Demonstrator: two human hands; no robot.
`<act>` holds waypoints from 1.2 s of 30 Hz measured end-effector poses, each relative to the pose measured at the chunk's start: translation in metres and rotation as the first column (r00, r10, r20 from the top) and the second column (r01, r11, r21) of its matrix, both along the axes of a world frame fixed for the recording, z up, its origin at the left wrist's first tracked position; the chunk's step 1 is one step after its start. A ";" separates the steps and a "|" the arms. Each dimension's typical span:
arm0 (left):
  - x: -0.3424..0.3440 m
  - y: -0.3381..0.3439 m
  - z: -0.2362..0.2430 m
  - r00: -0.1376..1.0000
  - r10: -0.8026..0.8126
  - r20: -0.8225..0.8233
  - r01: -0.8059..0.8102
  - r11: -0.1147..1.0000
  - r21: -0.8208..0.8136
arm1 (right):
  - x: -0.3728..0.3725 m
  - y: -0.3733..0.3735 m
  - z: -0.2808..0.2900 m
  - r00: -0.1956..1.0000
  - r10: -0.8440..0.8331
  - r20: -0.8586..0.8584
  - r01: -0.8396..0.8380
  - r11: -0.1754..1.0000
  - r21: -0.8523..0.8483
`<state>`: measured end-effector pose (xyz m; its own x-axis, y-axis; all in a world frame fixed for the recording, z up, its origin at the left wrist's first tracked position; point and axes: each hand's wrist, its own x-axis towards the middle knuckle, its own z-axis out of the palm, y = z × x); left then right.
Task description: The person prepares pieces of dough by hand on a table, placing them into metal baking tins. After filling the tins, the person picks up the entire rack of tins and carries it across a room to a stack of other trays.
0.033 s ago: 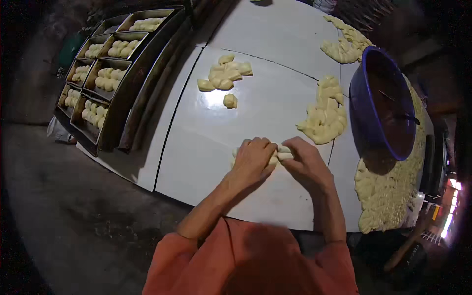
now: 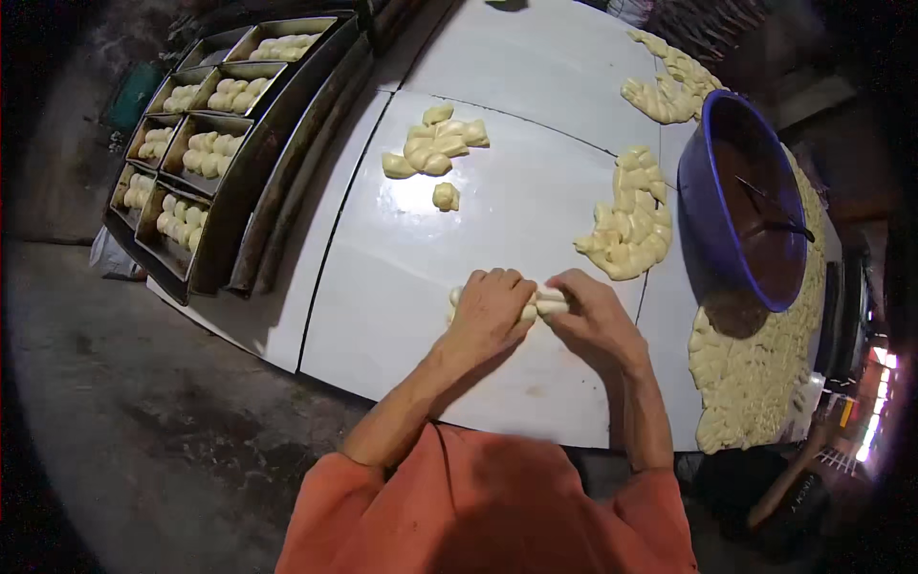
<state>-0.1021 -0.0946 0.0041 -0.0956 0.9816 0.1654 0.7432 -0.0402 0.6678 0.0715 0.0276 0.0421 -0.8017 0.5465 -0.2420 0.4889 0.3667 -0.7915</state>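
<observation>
Small rolled pieces of pale dough [image 2: 552,304] lie in a row on the white table top, partly hidden under my hands. My left hand [image 2: 491,308] curls over the left end of the row, with dough showing at both sides of it. My right hand [image 2: 598,314] holds the right end, its thumb and fingers bent round the rolled dough. Beyond my hands sit a single lump of dough [image 2: 446,197] and a loose cluster of dough pieces [image 2: 435,145].
Metal baking pans [image 2: 234,203] with rows of dough balls stand at the left edge. On the right are a dough heap [image 2: 631,225], a blue-purple basin [image 2: 715,215] holding brown contents and a dark-handled tool, and a broad spread of dough pieces [image 2: 741,383]. More dough [image 2: 663,99] lies far right.
</observation>
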 end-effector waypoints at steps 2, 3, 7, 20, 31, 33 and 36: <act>0.000 -0.002 -0.006 1.000 -0.010 0.007 0.010 1.000 -0.002 | 0.004 -0.008 -0.007 0.994 -0.104 0.016 0.104 0.951 -0.290; -0.003 -0.003 -0.006 1.000 -0.020 0.003 0.020 1.000 -0.016 | 0.002 -0.011 -0.007 0.995 -0.101 0.016 0.101 0.950 -0.295; -0.005 -0.007 0.002 0.998 -0.055 -0.004 0.055 0.996 -0.066 | -0.003 -0.014 0.006 0.998 -0.008 0.061 0.012 0.998 -0.061; -0.055 -0.055 0.005 0.996 -0.041 -0.085 0.036 0.998 -0.058 | -0.017 0.000 -0.044 0.892 0.445 -0.075 -0.295 0.700 0.650; -0.059 -0.026 0.022 0.973 -0.093 0.211 0.149 0.953 -0.262 | -0.040 -0.020 -0.020 0.964 0.256 -0.078 -0.222 0.928 0.298; -0.065 -0.032 0.031 0.967 -0.056 0.250 0.135 0.941 -0.312 | -0.052 -0.027 0.017 0.987 0.158 0.006 -0.158 0.985 0.069; -0.077 -0.040 0.054 0.965 -0.089 0.247 0.186 0.895 -0.404 | -0.055 -0.015 0.021 0.981 0.149 0.127 -0.118 0.968 -0.222</act>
